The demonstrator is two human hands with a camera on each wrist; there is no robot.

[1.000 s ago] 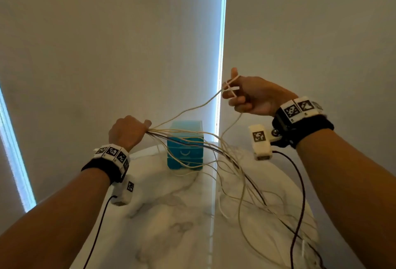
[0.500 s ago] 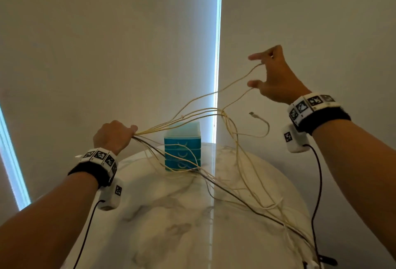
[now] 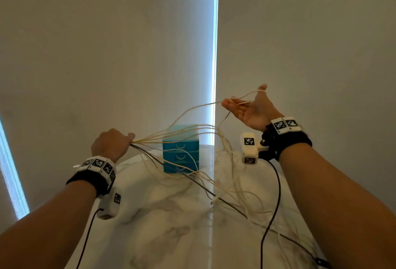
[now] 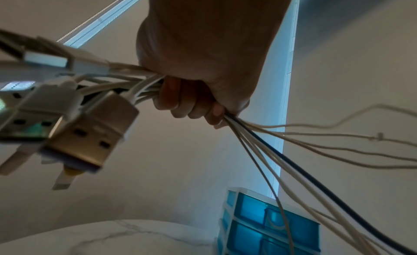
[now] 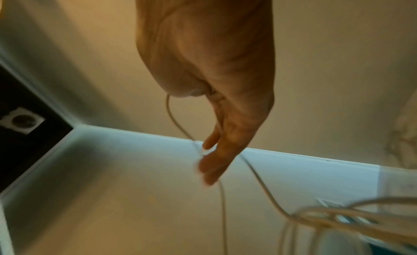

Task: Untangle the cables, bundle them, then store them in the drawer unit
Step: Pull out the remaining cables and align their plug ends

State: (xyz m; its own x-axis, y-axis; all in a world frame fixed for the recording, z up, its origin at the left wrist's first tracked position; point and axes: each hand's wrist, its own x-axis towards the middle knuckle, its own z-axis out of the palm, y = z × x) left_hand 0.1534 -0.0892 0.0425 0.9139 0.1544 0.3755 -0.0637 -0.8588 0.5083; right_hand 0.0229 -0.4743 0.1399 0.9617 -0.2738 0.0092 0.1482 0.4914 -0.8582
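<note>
Left of centre in the head view, the left hand (image 3: 111, 145) fists the gathered cables (image 3: 214, 181); at right, the right hand (image 3: 249, 109) lies open, palm up, one strand draped over its thumb. Closed, the drawer unit (image 3: 181, 153) stands mid-frame. Centre of the left-wrist view: plugs (image 4: 90, 132) collected, strands fanning loose. Blurred, the right-wrist view seems to show straight fingers (image 5: 212, 168). Untangling continues; bundling and storing remain.

Desk (image 3: 162, 221): glossy white marble look, grey veining. Drawer unit (image 3: 181, 151): translucent blue plastic, pale frame. Cables (image 4: 266, 151): mostly matt off-white sheathing, one black (image 4: 311, 178), smooth. USB plug (image 4: 90, 134): brushed metal shell, white plastic collars. Wristbands (image 3: 287, 140): black fabric.
</note>
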